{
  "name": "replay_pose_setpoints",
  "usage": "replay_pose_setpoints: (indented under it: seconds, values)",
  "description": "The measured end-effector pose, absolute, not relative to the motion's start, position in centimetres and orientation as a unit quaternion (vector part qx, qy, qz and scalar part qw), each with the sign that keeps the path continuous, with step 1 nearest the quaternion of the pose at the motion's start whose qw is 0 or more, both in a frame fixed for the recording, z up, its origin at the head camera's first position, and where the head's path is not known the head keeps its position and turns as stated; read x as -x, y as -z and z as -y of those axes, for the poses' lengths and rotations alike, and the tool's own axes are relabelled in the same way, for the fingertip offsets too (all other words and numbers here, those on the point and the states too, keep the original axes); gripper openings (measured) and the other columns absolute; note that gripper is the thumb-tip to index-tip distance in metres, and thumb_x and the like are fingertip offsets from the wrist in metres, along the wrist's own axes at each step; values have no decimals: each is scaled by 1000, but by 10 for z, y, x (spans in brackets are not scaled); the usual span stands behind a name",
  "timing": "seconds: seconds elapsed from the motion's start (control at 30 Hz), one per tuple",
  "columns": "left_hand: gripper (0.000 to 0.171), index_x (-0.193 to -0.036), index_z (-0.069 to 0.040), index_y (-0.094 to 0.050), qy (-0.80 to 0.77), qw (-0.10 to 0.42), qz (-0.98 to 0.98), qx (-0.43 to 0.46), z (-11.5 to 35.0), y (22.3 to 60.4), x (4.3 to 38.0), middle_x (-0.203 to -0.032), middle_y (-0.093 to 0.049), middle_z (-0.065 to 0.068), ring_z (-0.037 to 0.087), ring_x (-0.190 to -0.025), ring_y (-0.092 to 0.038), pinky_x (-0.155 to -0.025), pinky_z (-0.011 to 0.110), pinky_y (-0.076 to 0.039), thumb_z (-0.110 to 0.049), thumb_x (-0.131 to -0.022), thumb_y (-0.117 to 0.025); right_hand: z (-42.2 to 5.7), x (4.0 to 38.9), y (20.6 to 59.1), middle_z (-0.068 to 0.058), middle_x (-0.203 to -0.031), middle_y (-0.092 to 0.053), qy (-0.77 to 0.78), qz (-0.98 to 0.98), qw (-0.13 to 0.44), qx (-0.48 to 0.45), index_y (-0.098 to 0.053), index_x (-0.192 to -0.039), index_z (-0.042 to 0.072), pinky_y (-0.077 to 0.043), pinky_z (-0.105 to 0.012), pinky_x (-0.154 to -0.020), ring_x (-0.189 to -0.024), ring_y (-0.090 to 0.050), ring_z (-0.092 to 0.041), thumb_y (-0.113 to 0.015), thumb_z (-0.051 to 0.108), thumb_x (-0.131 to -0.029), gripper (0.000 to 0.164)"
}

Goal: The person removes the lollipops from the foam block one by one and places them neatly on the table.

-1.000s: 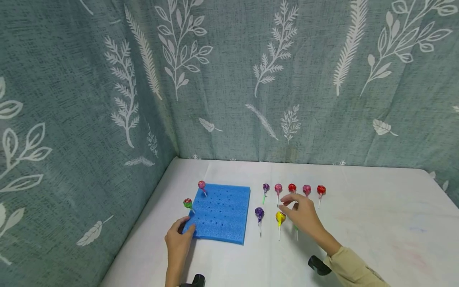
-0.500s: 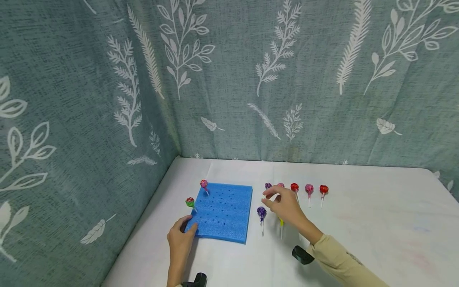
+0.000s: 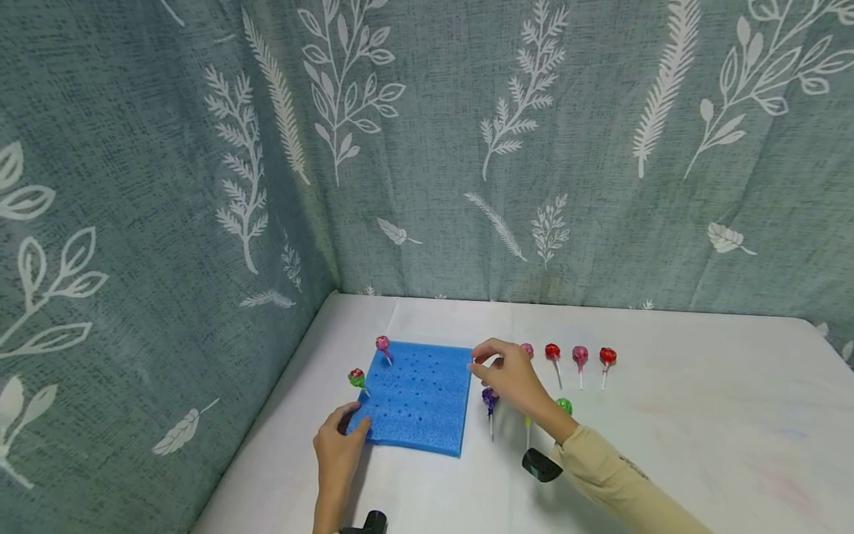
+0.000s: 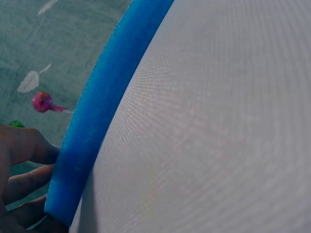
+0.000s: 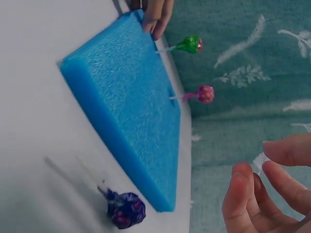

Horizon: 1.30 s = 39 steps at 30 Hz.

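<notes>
My left hand (image 3: 339,445) grips the near left corner of a blue foam board (image 3: 427,426), which is pitted with small holes. In the left wrist view, fingers (image 4: 31,182) curl at the board's edge. A pink lollipop (image 3: 382,343) and a green-and-red lollipop (image 3: 356,378) stand in the board's left side, sticks down. My right hand (image 3: 510,374) hovers near the board's right edge, fingers loosely bent; in the right wrist view a gap shows between thumb and fingertips, with nothing held. Just below it lies a dark purple lollipop (image 3: 490,398).
Right of the board, a red lollipop (image 3: 552,351), a pink lollipop (image 3: 580,355) and another red lollipop (image 3: 607,357) lie in a row. A green lollipop (image 3: 564,406) lies nearer; a yellow one is mostly hidden by the right wrist. A leaf-patterned curtain (image 3: 427,148) borders the white table (image 3: 700,415).
My right hand has moved left across the lollipops toward the board, now covering the small purple one at the row's left end. The left hand stays at the board's corner.
</notes>
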State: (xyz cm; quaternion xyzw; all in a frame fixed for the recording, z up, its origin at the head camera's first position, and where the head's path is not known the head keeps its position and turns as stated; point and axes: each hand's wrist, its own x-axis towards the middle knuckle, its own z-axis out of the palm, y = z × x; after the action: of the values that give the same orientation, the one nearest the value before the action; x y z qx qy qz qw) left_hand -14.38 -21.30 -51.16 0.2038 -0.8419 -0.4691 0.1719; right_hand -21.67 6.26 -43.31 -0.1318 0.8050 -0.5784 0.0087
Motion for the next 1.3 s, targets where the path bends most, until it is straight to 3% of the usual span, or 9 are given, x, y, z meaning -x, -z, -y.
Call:
replay_pose_setpoints:
  seconds: [0.17, 0.4, 1.0, 1.23, 1.3]
  values:
    - [35, -115, 0, -64, 468, 171, 843, -204, 213, 511, 144, -120, -60, 22, 37, -113, -56, -95, 47, -46, -10, -82, -68, -53, 221, 431, -4, -87, -62, 590, -796, 20, 134, -67, -95, 8, -53, -38, -49, -58, -59, -18, -70, 8, -83, 12]
    - [34, -114, 1, -64, 469, 176, 841, -202, 213, 510, 143, -119, -60, 22, 37, -113, -56, -95, 47, -46, -8, -81, -68, -37, 227, 429, -6, -88, -62, 612, -778, 31, 143, -66, -94, 8, -54, -51, -54, -69, -62, -38, -68, 7, -84, 11]
    - [33, -113, 0, -65, 464, 182, 840, -212, 210, 509, 143, -119, -61, 22, 37, -113, -56, -95, 46, -46, -8, -81, -69, 9, 246, 432, -7, -91, -61, 605, -777, 46, 165, -65, -96, 6, -56, -37, -53, -72, -61, -36, -68, 9, -85, 11]
    - [34, -113, 0, -65, 467, 175, 838, -219, 209, 508, 144, -120, -60, 22, 38, -115, -55, -95, 47, -46, -8, -80, -68, 27, 253, 438, -9, -94, -60, 613, -769, 46, 178, -64, -102, -1, -52, -28, -51, -73, -60, -40, -66, 8, -86, 19]
    - [34, -114, 0, -65, 465, 175, 839, -222, 209, 508, 144, -120, -60, 23, 38, -115, -54, -95, 47, -46, -8, -80, -68, 33, 256, 440, -11, -95, -61, 610, -770, 35, 185, -64, -102, 0, -51, -27, -53, -70, -60, -35, -66, 8, -86, 17]
